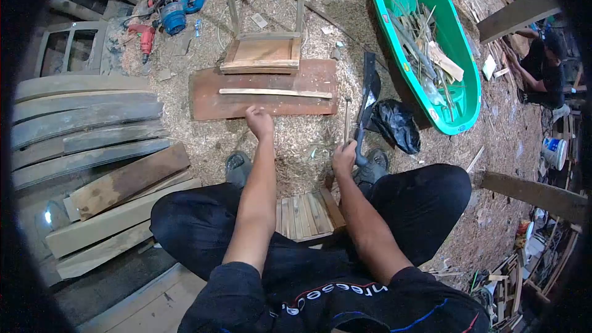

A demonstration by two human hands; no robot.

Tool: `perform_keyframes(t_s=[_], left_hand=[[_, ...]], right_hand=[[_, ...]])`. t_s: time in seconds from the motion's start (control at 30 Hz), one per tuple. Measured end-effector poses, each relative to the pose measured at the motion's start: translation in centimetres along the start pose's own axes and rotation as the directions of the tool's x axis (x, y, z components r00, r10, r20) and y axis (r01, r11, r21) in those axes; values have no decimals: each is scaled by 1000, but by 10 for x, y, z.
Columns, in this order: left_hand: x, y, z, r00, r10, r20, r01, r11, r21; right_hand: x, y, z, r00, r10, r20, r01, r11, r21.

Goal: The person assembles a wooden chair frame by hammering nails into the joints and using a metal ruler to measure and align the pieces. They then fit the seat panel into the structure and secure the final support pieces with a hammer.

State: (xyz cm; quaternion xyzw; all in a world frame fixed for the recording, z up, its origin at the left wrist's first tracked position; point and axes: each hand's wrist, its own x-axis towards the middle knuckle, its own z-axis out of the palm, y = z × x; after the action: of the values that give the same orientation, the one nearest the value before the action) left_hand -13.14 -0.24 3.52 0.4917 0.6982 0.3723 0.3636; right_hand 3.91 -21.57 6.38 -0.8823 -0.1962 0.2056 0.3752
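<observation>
The right hand [344, 159] was closed around the handle of a slim, small-headed tool [346, 124], head pointing away from the person. The left hand [260, 122] was at the near edge of a reddish-brown board [206, 95], its fingers partly curled; whether they pinched anything could not be determined. A pale wooden strip [275, 93] lay lengthwise on that board, just beyond the left hand. A black plastic bag [396, 126] lay right of the tool, near a green tub [461, 34] containing wood scraps.
</observation>
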Motion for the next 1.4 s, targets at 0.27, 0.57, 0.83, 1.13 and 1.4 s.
perform_keyframes(t_s=[0.27, 0.57, 0.83, 1.13, 1.4], left_hand=[[-44, 64, 66, 612, 303, 731, -754, 505, 421], [-62, 71, 78, 688, 92, 720, -689, 394, 608], [-61, 96, 77, 675, -97, 732, -658, 371, 656], [-59, 102, 73, 668, -125, 733, -671, 323, 667], [-57, 99, 77, 663, -151, 733, -640, 393, 660]], right_hand=[[-6, -10, 2, 993, -93, -70, 97, 994, 53], [-18, -49, -6, 993, -53, 108, 43, 995, 91], [-5, -51, -12, 985, -94, 143, 110, 988, -110], [-8, -51, -18, 982, -51, 184, 96, 964, -247], [-8, -38, -20, 992, -71, 109, 84, 989, -124]])
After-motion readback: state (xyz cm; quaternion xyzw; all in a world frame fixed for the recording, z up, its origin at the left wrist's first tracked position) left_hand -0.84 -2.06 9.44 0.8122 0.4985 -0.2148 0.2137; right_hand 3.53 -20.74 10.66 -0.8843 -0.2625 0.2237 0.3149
